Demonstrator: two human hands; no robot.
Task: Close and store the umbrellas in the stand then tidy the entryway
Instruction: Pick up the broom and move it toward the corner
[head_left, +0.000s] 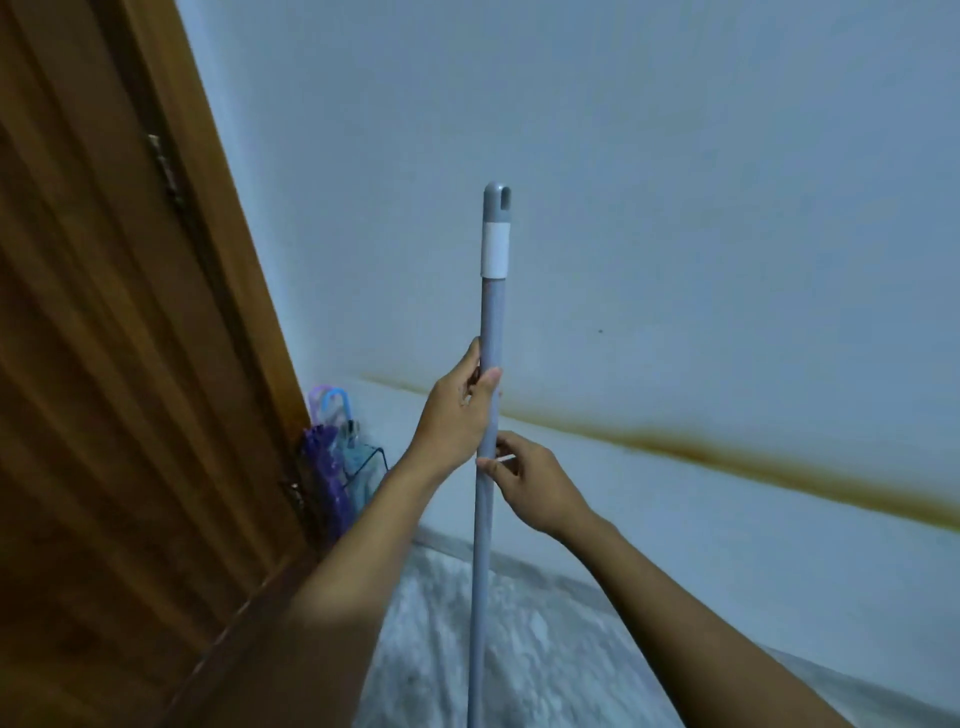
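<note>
Grey-blue pole (492, 312): one long, smooth, round tube, standing pretty much upright in the middle of the head view. Can't see what's on its bottom end.
cap (497, 200): grey plastic, rounded top with a hanging hole, and one white band (495, 249) wrapped just under it.
left hand (460, 415): the upper one, fingers curled round the pole with the thumb laid up along it, so a proper grip.
right hand (532, 483): just below the left, pinching the pole between thumb and fingertips, not a full fist.
umbrellas (324, 467): two, both folded. One is purple and crinkly, one is pale blue, and each has a curved, see-through hook handle sticking up.
wire stand (376, 462): thin dark wire, tucked in the corner by the door, with both umbrellas sitting in it.
door (104, 364): brown wood with a streaky grain, filling the left side.
hinges (166, 166): two metal ones showing on the door's edge.
wall (675, 156): flat pale paint, with one rusty brown stain (727, 452) running along it like a line.
floor (545, 649): grey-white mottled, marble-looking.
</note>
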